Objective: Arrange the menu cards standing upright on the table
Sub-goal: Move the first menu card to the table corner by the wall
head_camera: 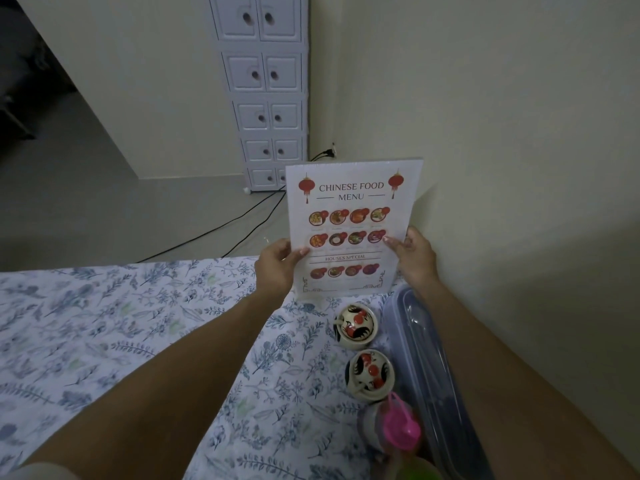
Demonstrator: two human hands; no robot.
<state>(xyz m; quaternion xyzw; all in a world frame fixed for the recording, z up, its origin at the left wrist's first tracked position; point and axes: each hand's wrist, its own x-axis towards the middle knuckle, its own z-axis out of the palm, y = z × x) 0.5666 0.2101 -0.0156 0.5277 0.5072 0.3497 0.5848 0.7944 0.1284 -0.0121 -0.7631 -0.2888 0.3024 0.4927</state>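
Observation:
A white menu card [349, 202] headed "Chinese Food Menu", with red lanterns and dish photos, stands upright at the far right end of the table, its lower edge near the cloth. My left hand [277, 265] grips its left edge, thumb on the front. On the other side, my right hand [414, 256] holds the right edge the same way. The table [121, 341] wears a white cloth with blue flowers.
Two small painted ceramic pots [355, 325] [370, 377] stand in a row just in front of the card. A clear lidded plastic box [429, 358] lies along the wall. A pink-capped bottle [398, 424] is nearest me. A white drawer cabinet [266, 91] stands beyond.

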